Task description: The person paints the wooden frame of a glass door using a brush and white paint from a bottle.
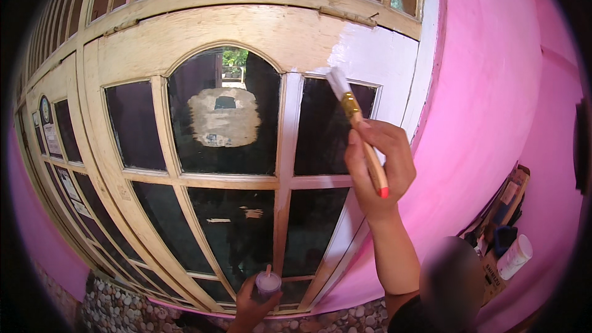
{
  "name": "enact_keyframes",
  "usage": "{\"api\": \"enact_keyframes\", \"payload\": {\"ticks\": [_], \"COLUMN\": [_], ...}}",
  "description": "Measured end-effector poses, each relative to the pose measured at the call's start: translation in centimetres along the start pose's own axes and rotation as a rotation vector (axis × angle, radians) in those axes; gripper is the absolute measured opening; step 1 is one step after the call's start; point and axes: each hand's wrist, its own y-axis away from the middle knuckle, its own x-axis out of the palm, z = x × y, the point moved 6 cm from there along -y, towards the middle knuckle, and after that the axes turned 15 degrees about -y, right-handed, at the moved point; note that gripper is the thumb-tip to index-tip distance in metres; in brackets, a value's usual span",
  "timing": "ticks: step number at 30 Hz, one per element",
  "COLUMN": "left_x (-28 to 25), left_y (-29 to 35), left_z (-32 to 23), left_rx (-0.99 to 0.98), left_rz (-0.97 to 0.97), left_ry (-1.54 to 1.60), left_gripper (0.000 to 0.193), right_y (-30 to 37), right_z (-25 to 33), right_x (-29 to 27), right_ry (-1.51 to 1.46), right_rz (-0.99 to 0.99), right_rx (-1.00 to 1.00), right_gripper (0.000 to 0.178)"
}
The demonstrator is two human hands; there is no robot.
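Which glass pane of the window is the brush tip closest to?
The upper right pane: the paintbrush in the right hand has its bristles at that pane's top edge.

A pebble-studded floor [123, 314] runs along the foot of a pink wall [487, 117]. At the right, a brown cardboard box [493, 271] rests beside the wall, with a white tube [515, 256] lying on it.

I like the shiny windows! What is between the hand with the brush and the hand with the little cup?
In the head view, dark glass panes and a pale wooden window bar lie between the right hand and the left hand.
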Motion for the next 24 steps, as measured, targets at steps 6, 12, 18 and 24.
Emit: {"api": "enact_keyframes", "payload": {"ticks": [6, 12, 18, 24], "left_x": [0.1, 0.2, -0.2, -0.4], "left_y": [0.2, 0.3, 0.3, 0.5], "left_z": [0.6, 0.7, 0.2, 0.7], "left_rx": [-0.051, -0.06, -0.056, -0.044], "left_rz": [0.024, 0.026, -0.006, -0.015], "left_ry": [0.058, 0.093, 0.085, 0.037], "left_gripper": [0.067, 0.066, 0.066, 0.067], "right_y": [-0.2, -0.4, -0.4, 0.0], "right_z": [-0.8, -0.2, 0.1, -0.6], "right_x": [0.9, 0.0, 2.5, 1.5], "right_ry": [-0.011, 0.054, -0.054, -0.007], "right_rz": [0.051, -0.004, 0.043, 0.003], "right_rx": [0.022, -0.03, -0.071, 0.019], "right_gripper": [0.02, 0.022, 0.026, 0.022]}}
